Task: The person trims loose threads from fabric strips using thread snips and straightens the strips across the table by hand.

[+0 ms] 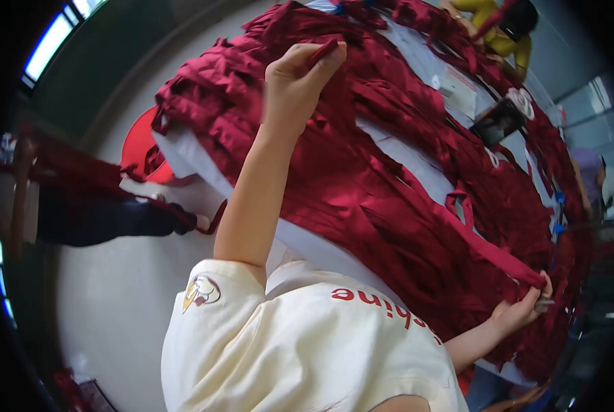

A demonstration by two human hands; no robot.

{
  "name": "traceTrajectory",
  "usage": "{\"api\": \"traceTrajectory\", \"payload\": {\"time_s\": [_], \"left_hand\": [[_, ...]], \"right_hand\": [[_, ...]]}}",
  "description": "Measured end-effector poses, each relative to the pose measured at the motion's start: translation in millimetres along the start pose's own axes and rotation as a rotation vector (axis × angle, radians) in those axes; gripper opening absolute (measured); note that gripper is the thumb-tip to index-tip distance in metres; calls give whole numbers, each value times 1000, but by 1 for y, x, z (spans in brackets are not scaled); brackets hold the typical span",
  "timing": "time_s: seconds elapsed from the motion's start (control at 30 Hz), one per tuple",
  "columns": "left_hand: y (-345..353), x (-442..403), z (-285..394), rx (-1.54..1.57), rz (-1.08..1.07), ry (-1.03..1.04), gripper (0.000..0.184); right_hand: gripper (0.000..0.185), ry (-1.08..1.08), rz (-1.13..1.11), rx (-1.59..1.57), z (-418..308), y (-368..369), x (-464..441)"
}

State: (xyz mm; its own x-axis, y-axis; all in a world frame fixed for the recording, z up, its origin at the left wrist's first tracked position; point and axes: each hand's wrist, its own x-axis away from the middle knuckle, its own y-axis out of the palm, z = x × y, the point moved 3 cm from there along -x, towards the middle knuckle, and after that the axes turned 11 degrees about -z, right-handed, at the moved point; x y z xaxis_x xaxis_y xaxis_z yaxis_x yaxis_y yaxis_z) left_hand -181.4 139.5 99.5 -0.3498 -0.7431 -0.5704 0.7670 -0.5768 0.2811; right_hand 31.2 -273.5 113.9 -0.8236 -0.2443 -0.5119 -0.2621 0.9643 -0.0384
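Long dark red fabric strips (348,199) lie in thick heaps over a white-covered table in front of me. Over the far left part of the heap, my left hand (303,75) is raised, its fingers pinched on the end of a red strip (324,51). My right hand (523,309), far to the right, grips the end of another stretch of strip (492,255), which runs up and left across the heap. Whether both hands hold the same strip, I cannot tell. A small greyish object (544,305) shows at my right fingers, too small to name.
A red basin (136,141) stands beyond the table's left corner. A person in dark trousers (108,214) is at the left, and one in a yellow top (502,42) works across the table. A white box (456,89) and a dark flat device (499,122) sit among the strips.
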Motion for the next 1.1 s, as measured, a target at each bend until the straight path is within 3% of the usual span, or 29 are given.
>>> {"api": "traceTrajectory", "payload": {"time_s": [0.03,0.13,0.17,0.2,0.23,0.27,0.33,0.5,0.63,0.73,0.83,0.93,0.97,1.0,1.03,1.07,1.1], "left_hand": [[-24,-2,4,-139,100,74,11],[-112,11,20,269,674,-80,12],[-139,14,18,551,738,30,11],[-160,20,23,620,809,11,11],[-176,28,26,700,872,-14,11],[-185,36,30,689,879,47,9],[-200,47,38,668,877,165,9],[-153,65,60,449,749,51,10],[-93,60,53,453,486,10,10],[-52,56,55,116,336,45,8],[-25,49,53,3,209,107,14],[4,40,46,107,178,28,12],[20,35,43,144,75,1,11],[43,29,45,135,-29,-103,11],[72,27,47,120,-144,-201,11],[107,31,47,158,-379,-269,15],[130,34,49,172,-592,-307,19]], "right_hand": [[23,-9,-16,26,-3,0,-3],[24,25,38,-85,5,-9,-10],[26,8,-20,-111,7,-6,-10],[28,-59,-82,120,11,-6,-12],[29,3,-67,42,21,-8,-19],[31,63,-46,-37,26,-3,-23],[31,-19,-136,-42,5,28,-17],[30,-24,-203,-84,-16,56,-12],[26,-3,-184,-190,-23,50,-5],[24,-9,-115,-171,-26,42,2],[21,-6,-63,-138,-22,34,5],[17,48,-118,-194,-15,30,2],[16,39,-172,-120,-18,39,-3],[15,-126,-264,141,-34,55,-14],[13,-116,-350,145,-43,68,-25],[14,-75,-443,121,-45,73,-36],[17,-186,-568,176,-51,80,-44]]}}
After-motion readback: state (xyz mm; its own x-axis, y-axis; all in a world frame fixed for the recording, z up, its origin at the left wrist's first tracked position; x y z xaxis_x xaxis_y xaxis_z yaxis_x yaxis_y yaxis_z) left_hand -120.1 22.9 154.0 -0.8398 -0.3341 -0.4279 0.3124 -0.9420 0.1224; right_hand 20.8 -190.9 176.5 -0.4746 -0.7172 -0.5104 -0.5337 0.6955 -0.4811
